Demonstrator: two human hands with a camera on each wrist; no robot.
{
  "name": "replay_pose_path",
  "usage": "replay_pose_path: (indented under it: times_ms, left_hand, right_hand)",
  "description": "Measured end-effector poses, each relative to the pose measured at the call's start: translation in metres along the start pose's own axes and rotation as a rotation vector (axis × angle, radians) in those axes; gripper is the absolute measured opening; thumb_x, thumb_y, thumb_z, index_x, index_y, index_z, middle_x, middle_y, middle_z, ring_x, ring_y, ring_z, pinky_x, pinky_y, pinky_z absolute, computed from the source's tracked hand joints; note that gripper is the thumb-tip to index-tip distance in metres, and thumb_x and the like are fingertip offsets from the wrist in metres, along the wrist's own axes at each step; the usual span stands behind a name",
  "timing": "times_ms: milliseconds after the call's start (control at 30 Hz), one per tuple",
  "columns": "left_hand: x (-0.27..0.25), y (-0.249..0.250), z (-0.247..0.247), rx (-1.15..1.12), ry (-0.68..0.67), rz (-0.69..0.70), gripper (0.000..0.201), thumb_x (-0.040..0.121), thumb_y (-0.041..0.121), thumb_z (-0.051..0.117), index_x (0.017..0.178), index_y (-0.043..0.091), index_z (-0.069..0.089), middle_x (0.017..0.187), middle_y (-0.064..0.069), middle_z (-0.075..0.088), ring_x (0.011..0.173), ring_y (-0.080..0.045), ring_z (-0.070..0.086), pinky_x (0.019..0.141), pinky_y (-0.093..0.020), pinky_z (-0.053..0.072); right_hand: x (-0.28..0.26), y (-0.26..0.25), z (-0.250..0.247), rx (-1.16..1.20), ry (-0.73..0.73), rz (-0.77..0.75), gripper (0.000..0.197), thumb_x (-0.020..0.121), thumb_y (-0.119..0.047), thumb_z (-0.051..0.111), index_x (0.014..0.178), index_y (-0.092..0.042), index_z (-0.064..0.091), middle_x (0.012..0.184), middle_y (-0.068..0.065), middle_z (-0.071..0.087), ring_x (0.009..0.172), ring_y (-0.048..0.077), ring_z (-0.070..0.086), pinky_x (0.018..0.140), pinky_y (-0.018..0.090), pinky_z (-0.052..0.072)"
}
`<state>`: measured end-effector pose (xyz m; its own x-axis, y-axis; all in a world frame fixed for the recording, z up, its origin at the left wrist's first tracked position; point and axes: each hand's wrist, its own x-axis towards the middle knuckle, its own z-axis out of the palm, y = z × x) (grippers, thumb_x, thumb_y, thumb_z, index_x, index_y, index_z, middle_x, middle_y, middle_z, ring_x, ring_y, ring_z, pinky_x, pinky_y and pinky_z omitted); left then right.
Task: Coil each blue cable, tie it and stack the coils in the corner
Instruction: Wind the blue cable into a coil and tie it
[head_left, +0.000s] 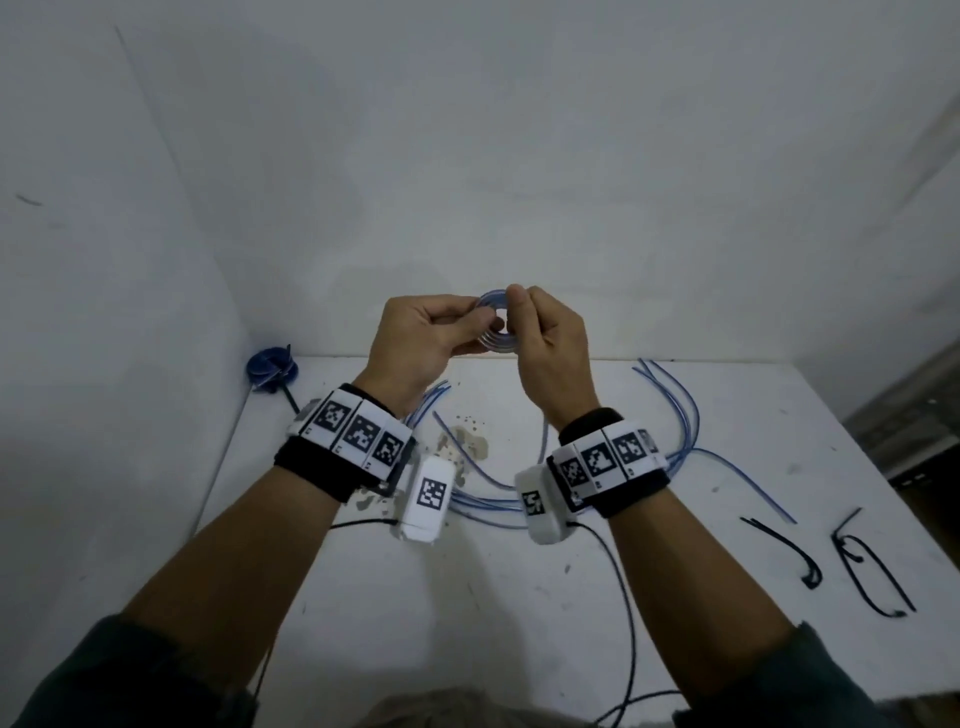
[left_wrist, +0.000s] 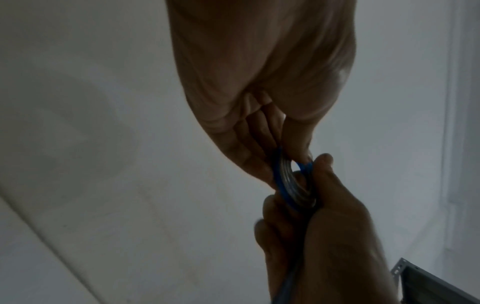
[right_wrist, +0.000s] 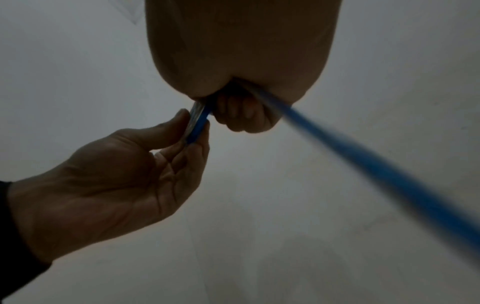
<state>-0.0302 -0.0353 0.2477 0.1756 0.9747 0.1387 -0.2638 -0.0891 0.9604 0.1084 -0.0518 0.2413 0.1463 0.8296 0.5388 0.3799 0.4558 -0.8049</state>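
The right hand (right_wrist: 241, 61) and the left hand (right_wrist: 109, 176) pinch a small blue coil (right_wrist: 197, 121), from which a blurred cable tail (right_wrist: 363, 162) extends lower-right.

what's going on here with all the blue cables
A person is winding a blue cable into a small coil held up over a white table. The left hand pinches one side of it; the right hand grips the other. One finished coil sits in the corner, loose cables and black ties lie on the table.
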Motion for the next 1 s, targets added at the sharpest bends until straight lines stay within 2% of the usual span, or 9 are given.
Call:
replay_pose_path:
  times_ms: [100, 167, 233, 400, 533, 633, 733, 800, 1000]
  left_hand:
    - [-0.003, -0.004, 0.014, -0.101, 0.057, 0.007, 0.018, 0.091, 0.003, 0.064, 0.105, -0.005, 0.070, 0.090, -0.016, 0.074, 0.083, -0.026, 0.072, 0.078, -0.031, 0.058]
    - [-0.004, -0.004, 0.015, -0.091, 0.026, -0.031, 0.018, 0.090, 0.005, 0.065, 0.104, -0.005, 0.070, 0.090, -0.013, 0.075, 0.083, -0.023, 0.073, 0.077, -0.028, 0.058]
    - [-0.001, -0.001, 0.008, 0.004, -0.020, -0.056, 0.019, 0.089, 0.008, 0.067, 0.104, -0.002, 0.072, 0.094, -0.014, 0.076, 0.086, -0.022, 0.073, 0.078, -0.027, 0.058]
    - [0.009, 0.009, -0.007, 0.198, -0.068, 0.001, 0.016, 0.087, 0.008, 0.071, 0.101, 0.000, 0.074, 0.091, -0.017, 0.075, 0.086, -0.032, 0.073, 0.080, -0.037, 0.060]
    - [0.002, 0.005, 0.008, 0.100, 0.001, 0.045, 0.021, 0.087, 0.008, 0.070, 0.105, -0.003, 0.072, 0.092, -0.020, 0.075, 0.085, -0.033, 0.073, 0.078, -0.040, 0.060]
    - [-0.001, 0.002, 0.010, 0.055, -0.031, -0.001, 0.018, 0.089, 0.006, 0.068, 0.105, -0.001, 0.072, 0.089, -0.015, 0.075, 0.082, -0.027, 0.074, 0.072, -0.031, 0.059]
    - [-0.001, 0.002, 0.006, 0.047, -0.018, -0.014, 0.016, 0.089, 0.007, 0.067, 0.103, 0.001, 0.073, 0.089, -0.013, 0.076, 0.082, -0.025, 0.074, 0.069, -0.028, 0.058]
    - [0.000, 0.000, 0.005, 0.027, 0.007, -0.016, 0.017, 0.090, 0.008, 0.067, 0.104, 0.000, 0.073, 0.092, -0.016, 0.076, 0.083, -0.026, 0.073, 0.071, -0.029, 0.058]
    - [-0.003, -0.007, 0.010, -0.010, 0.030, -0.009, 0.019, 0.090, 0.006, 0.066, 0.105, -0.003, 0.072, 0.094, -0.017, 0.075, 0.085, -0.026, 0.073, 0.075, -0.030, 0.058]
  right_hand:
    - [-0.008, 0.000, 0.016, 0.193, 0.195, 0.130, 0.037, 0.099, -0.041, 0.048, 0.069, -0.020, 0.049, 0.060, -0.006, 0.042, 0.058, 0.016, 0.040, 0.054, 0.034, 0.038]
    - [-0.010, 0.002, 0.020, 0.144, 0.281, 0.141, 0.038, 0.102, -0.032, 0.046, 0.066, -0.021, 0.043, 0.057, -0.013, 0.041, 0.056, 0.008, 0.039, 0.055, 0.027, 0.036]
    - [-0.007, 0.007, 0.013, 0.059, 0.235, 0.071, 0.038, 0.103, -0.023, 0.046, 0.066, -0.020, 0.042, 0.056, -0.011, 0.040, 0.054, 0.005, 0.035, 0.053, 0.021, 0.032]
    - [0.005, 0.005, -0.006, -0.133, -0.039, -0.050, 0.038, 0.101, -0.028, 0.048, 0.064, -0.027, 0.039, 0.054, -0.009, 0.037, 0.052, 0.007, 0.032, 0.052, 0.028, 0.030]
    - [0.001, 0.002, 0.002, 0.056, 0.060, 0.007, 0.035, 0.097, -0.034, 0.049, 0.067, -0.018, 0.043, 0.058, -0.010, 0.036, 0.055, 0.012, 0.035, 0.052, 0.032, 0.034]
    - [-0.001, 0.006, 0.003, 0.158, 0.038, 0.100, 0.029, 0.097, -0.033, 0.051, 0.068, -0.029, 0.052, 0.057, -0.011, 0.040, 0.052, 0.017, 0.038, 0.050, 0.032, 0.036]
    - [0.001, 0.007, -0.004, 0.217, -0.053, 0.156, 0.032, 0.098, -0.028, 0.053, 0.077, -0.004, 0.055, 0.058, -0.002, 0.041, 0.047, 0.015, 0.035, 0.044, 0.026, 0.033]
    - [0.000, 0.006, -0.006, 0.247, -0.066, 0.159, 0.037, 0.101, -0.029, 0.049, 0.082, 0.003, 0.054, 0.062, 0.006, 0.043, 0.049, 0.019, 0.036, 0.042, 0.029, 0.035]
    - [-0.004, 0.003, 0.003, 0.102, 0.125, 0.083, 0.037, 0.103, -0.031, 0.047, 0.068, -0.019, 0.054, 0.058, -0.005, 0.051, 0.053, 0.017, 0.045, 0.052, 0.032, 0.040]
